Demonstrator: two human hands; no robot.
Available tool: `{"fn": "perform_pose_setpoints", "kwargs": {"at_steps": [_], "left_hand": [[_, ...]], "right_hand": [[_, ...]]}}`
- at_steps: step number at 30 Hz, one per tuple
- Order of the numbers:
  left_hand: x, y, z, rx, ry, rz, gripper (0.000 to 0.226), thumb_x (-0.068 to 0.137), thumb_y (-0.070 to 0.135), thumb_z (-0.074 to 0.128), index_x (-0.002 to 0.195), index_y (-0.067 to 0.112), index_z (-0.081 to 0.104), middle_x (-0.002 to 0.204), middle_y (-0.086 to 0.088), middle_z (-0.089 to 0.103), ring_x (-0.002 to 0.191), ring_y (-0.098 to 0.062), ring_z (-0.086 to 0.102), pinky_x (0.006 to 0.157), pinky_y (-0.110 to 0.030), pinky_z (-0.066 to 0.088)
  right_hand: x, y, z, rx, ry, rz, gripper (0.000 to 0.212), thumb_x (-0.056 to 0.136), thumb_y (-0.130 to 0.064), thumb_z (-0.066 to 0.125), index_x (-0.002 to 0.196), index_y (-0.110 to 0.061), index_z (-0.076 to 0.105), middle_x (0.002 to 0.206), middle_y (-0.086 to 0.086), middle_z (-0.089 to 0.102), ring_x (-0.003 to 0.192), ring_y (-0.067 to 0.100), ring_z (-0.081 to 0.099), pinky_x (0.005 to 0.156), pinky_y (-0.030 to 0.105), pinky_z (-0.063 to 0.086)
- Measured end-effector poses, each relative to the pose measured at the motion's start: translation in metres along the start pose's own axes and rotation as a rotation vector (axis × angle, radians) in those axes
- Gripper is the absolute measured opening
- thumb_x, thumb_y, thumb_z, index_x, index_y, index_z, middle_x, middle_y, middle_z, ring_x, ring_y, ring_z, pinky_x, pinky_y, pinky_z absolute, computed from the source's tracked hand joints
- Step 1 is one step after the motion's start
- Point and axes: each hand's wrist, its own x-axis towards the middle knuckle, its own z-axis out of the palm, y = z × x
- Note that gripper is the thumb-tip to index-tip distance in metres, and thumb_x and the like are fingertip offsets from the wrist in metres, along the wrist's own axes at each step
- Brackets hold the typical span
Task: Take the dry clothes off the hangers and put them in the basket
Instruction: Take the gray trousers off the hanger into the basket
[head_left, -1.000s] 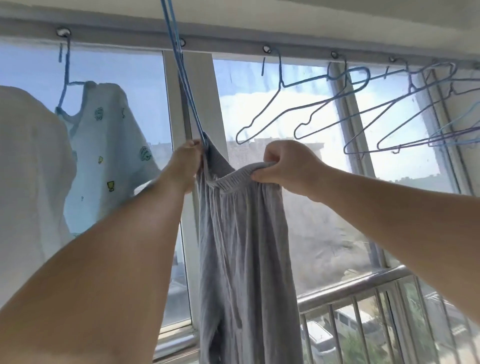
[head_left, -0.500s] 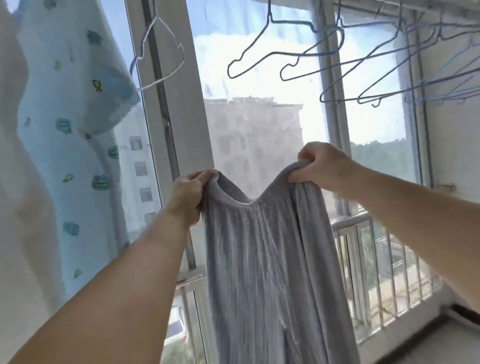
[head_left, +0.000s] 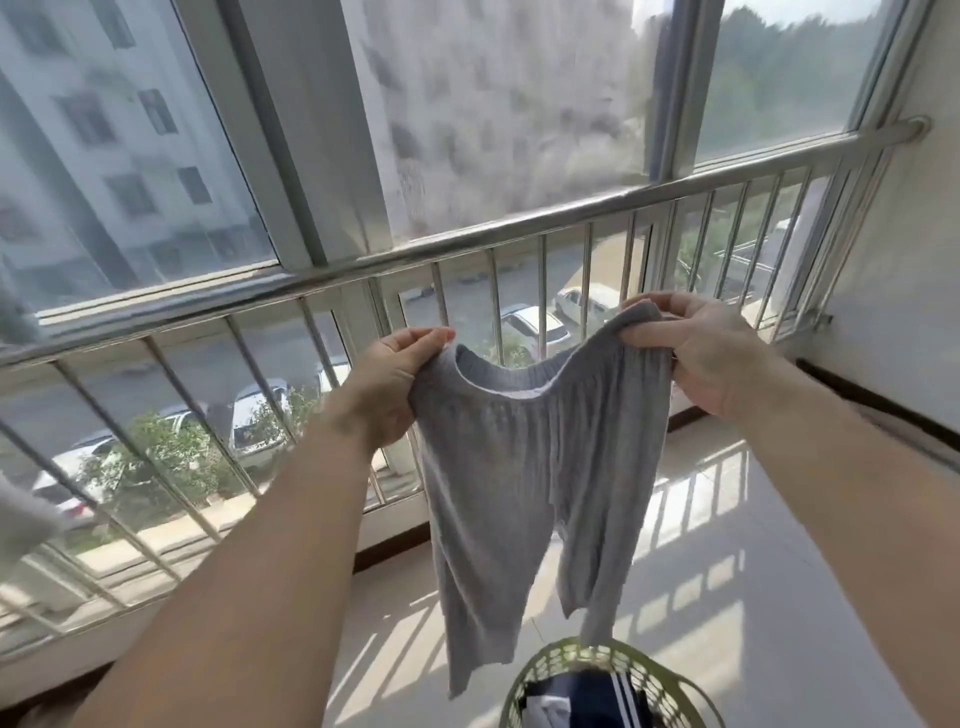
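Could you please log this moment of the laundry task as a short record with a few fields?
garment: grey trousers, off the hanger, hanging by the waistband
left hand: grips the waistband's left end
right hand: grips the waistband's right end
basket: green, on the floor below the trouser legs, dark clothes inside
backdrop: window railing, parked cars outside
step left: lower trousers into basket

Two bare arms reach forward, both hands raised at about the same height.

The left hand (head_left: 387, 384) pinches grey fabric between thumb and curled fingers; the right hand (head_left: 711, 353), slightly higher, grips the other end, fingers folded over it, palm turned inward.
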Motion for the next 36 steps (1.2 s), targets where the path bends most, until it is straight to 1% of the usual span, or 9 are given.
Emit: {"fn": "perform_pose_setpoints", "kwargs": {"at_steps": [3,5,8,13,15,21,27,30,36], "left_hand": [[-0.018,-0.040,0.009,0.096,-0.047,-0.116,0.068,0.040,0.043,0.084,0.094,0.008,0.063,0.077,-0.002,0.068,0.066,-0.013,0.063,0.057,-0.022,0.054],[-0.025,-0.067,0.019,0.224,-0.076,-0.159,0.078,0.025,0.052,0.089,0.089,0.014,0.066,0.080,0.001,0.070,0.071,-0.013,0.066,0.062,-0.025,0.054],[-0.036,-0.090,0.039,0.550,-0.125,-0.222,0.067,0.037,0.051,0.087,0.093,0.017,0.070,0.095,-0.003,0.069,0.091,-0.021,0.065,0.077,-0.031,0.053],[-0.049,-0.126,0.061,0.775,-0.130,-0.254,0.005,0.073,0.022,0.076,0.075,0.020,0.072,0.079,-0.006,0.069,0.074,-0.020,0.063,0.067,-0.025,0.052],[-0.052,-0.140,0.068,0.739,-0.074,-0.229,0.012,0.081,0.021,0.069,0.069,0.021,0.068,0.068,0.002,0.063,0.063,-0.011,0.057,0.052,-0.014,0.046],[-0.052,-0.175,0.078,0.606,0.061,-0.192,0.026,0.090,0.037,0.057,0.074,0.018,0.063,0.078,-0.001,0.054,0.074,-0.015,0.048,0.063,-0.027,0.035],[-0.059,-0.185,0.083,0.574,0.137,-0.264,0.035,0.090,0.049,0.050,0.075,0.017,0.052,0.075,-0.007,0.048,0.070,-0.019,0.046,0.061,-0.030,0.034],[-0.066,-0.181,0.078,0.545,0.069,-0.322,0.037,0.063,0.054,0.068,0.069,0.021,0.052,0.068,0.002,0.052,0.064,-0.014,0.048,0.058,-0.026,0.034],[-0.073,-0.178,0.076,0.759,-0.176,-0.430,0.055,0.045,0.040,0.081,0.094,0.024,0.063,0.088,0.003,0.066,0.082,-0.014,0.060,0.065,-0.025,0.043]], "right_hand": [[-0.011,0.037,-0.022,0.036,0.031,0.082,0.027,0.080,0.015,0.056,0.084,-0.011,0.062,0.078,0.006,0.059,0.068,0.018,0.057,0.061,0.027,0.049],[-0.017,0.060,-0.040,0.074,0.049,0.152,0.030,0.080,0.019,0.052,0.082,-0.009,0.062,0.076,0.008,0.060,0.068,0.020,0.058,0.062,0.028,0.051],[-0.022,0.086,-0.062,0.110,0.067,0.212,0.032,0.080,0.022,0.047,0.077,-0.007,0.059,0.076,0.010,0.058,0.067,0.021,0.058,0.060,0.026,0.053],[-0.026,0.116,-0.095,0.008,0.094,0.305,0.035,0.080,0.021,0.041,0.072,-0.010,0.054,0.078,0.006,0.061,0.064,0.013,0.056,0.049,0.018,0.045],[-0.025,0.127,-0.106,-0.093,0.071,0.344,0.037,0.080,0.019,0.040,0.070,-0.015,0.050,0.080,0.003,0.062,0.064,0.011,0.056,0.049,0.018,0.041],[-0.022,0.159,-0.134,-0.513,0.031,0.349,0.028,0.076,0.007,0.045,0.069,-0.020,0.050,0.067,0.003,0.048,0.059,0.018,0.043,0.055,0.026,0.036],[-0.029,0.163,-0.142,-0.364,-0.250,0.514,0.033,0.078,0.013,0.054,0.099,-0.012,0.059,0.094,0.009,0.058,0.078,0.020,0.057,0.062,0.028,0.048],[-0.032,0.161,-0.145,-0.376,-0.375,0.580,0.020,0.077,0.006,0.068,0.091,-0.008,0.065,0.088,0.009,0.064,0.080,0.022,0.063,0.063,0.028,0.052],[-0.031,0.172,-0.144,-0.403,-0.165,0.539,0.006,0.078,-0.005,0.072,0.080,-0.008,0.067,0.074,0.007,0.067,0.065,0.019,0.064,0.053,0.022,0.057]]}}
